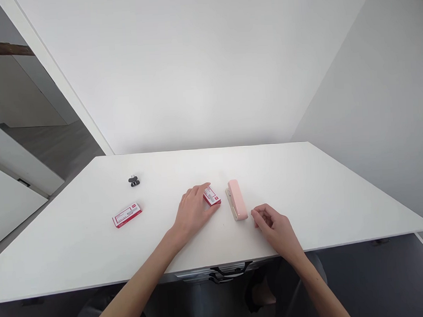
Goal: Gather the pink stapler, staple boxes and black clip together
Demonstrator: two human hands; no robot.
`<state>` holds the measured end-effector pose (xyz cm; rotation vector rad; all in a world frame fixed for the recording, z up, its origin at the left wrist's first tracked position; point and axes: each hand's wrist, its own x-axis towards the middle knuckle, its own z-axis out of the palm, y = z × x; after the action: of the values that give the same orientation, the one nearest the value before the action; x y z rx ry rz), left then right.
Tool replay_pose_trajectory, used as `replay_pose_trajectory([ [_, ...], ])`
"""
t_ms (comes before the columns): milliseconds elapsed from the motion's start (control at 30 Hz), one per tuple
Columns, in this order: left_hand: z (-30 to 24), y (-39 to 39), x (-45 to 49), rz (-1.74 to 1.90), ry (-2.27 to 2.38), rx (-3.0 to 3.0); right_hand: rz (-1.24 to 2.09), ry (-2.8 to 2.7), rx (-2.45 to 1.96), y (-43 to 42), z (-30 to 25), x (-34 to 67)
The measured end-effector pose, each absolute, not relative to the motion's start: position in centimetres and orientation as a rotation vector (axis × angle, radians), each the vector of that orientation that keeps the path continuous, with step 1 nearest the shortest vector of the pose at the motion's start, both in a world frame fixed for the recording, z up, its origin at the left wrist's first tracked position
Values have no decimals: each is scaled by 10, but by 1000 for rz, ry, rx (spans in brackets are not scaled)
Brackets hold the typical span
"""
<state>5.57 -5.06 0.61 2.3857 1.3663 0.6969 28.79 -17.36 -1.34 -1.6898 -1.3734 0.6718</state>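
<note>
A small red box (212, 196) was pinched on the worktop (323, 195) by the left grip (192, 209). Just right of it, a pink stapler (238, 199) was set lengthwise, pointing away, nearer the right grip (274, 225), which was curled; whether anything was held there could not be told.

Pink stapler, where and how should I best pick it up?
Probably grip the pink stapler across the middle of its long, narrow body, coming from the right with your right hand: that hand is close by, and the body's length runs away from you.
</note>
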Motion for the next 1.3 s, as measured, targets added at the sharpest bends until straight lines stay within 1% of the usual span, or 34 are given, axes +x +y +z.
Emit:
replay_pose_trajectory([
  [333, 16, -58, 56, 536, 979, 2358, 677, -1361, -1661, -172, -18, 291],
  [900, 17, -62, 61, 498, 862, 2310, 760, -1448, -1661, -170, -15, 290],
  [1300, 12, -62, 58, 488, 944, 2315, 782, -1448, -1671, -170, -14, 291],
])
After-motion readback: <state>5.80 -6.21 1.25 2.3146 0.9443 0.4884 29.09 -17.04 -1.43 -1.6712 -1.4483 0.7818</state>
